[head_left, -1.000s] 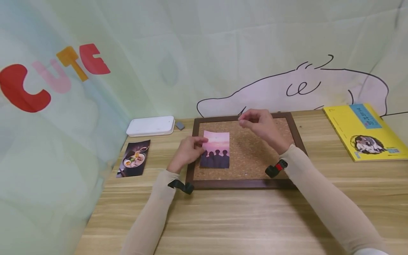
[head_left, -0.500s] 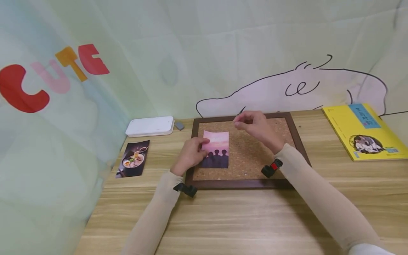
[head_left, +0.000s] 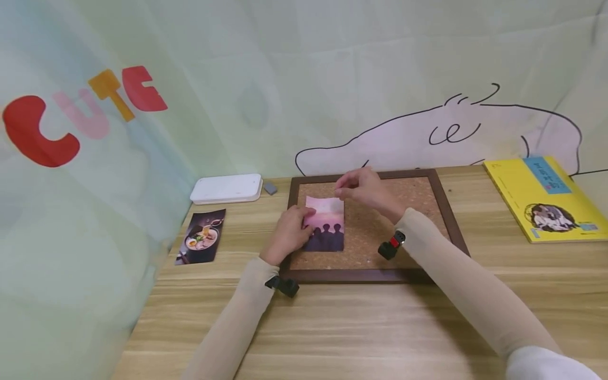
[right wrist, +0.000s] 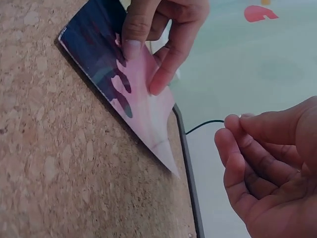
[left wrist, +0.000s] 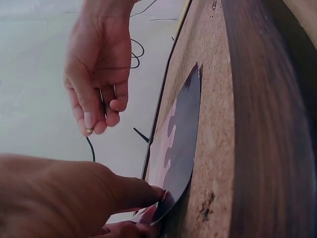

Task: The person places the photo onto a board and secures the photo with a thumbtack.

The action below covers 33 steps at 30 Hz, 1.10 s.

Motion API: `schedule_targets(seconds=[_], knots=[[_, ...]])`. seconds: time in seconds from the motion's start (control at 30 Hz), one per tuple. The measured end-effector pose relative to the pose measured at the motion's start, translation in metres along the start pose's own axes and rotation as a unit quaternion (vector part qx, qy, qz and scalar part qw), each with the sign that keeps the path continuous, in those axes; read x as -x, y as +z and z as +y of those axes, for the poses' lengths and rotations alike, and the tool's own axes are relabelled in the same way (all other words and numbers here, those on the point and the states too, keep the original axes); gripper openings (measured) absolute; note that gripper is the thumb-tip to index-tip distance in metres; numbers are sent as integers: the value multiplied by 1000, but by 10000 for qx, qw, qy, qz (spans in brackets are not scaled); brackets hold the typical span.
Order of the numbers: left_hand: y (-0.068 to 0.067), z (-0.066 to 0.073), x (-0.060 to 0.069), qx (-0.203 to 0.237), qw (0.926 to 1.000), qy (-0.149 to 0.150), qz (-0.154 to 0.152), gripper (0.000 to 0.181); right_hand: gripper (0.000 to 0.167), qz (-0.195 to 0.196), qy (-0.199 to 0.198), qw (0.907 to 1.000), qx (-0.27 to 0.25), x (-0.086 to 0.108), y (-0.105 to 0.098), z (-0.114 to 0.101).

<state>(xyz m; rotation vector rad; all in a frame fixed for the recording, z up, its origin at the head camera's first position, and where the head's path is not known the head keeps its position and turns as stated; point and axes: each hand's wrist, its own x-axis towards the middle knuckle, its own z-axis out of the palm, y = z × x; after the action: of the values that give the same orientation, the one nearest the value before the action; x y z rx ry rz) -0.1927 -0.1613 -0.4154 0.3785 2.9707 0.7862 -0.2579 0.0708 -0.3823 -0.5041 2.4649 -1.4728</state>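
Observation:
A pink and purple sunset photo (head_left: 328, 224) with several dark silhouettes lies over the left part of a brown-framed cork board (head_left: 375, 258). My left hand (head_left: 292, 230) grips its left edge, the thumb and a finger on the print. Seen in the left wrist view, the photo (left wrist: 181, 129) bows, with part of it raised off the cork. My right hand (head_left: 366, 190) hovers near the photo's upper right corner, apart from it. Between its thumb and forefinger is a tiny pale pin-like object (right wrist: 241, 116), mostly hidden by the fingertips.
Left of the board lies a ramen photo (head_left: 201, 237). Behind it are a white flat case (head_left: 226, 188) and a small grey block (head_left: 270, 188). A yellow book (head_left: 546, 200) lies at the right. A printed curtain (head_left: 266, 95) hangs behind the wooden table (head_left: 361, 327).
My right hand has moved left and slightly down, to the photo's upper right corner. The left hand has shifted a little to the right over the photo, which stays nearly in place.

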Motion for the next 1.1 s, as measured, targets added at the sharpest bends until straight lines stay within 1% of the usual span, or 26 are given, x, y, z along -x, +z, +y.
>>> schedule_targets(seconds=[0.17,0.3,0.47,0.7,0.97,1.1], knots=[[0,4,1,-158,9998,-21,-86,39,16,-146,81,9998,70,-8,5,2],[0,6,2,-236,9996,-93,-134,38,13,-344,135,9991,187,-14,8,4],[1,7,3,-209,9994,-237,-150,38,11,-551,248,9974,386,-21,14,10],[2,7,4,-140,9989,-423,-160,40,12,-724,314,9958,460,-25,20,14],[3,8,5,-75,9984,-528,-198,40,13,-881,392,9944,444,-28,23,16],[2,9,6,-89,9980,-570,-250,41,12,-910,331,9941,499,-30,25,16]])
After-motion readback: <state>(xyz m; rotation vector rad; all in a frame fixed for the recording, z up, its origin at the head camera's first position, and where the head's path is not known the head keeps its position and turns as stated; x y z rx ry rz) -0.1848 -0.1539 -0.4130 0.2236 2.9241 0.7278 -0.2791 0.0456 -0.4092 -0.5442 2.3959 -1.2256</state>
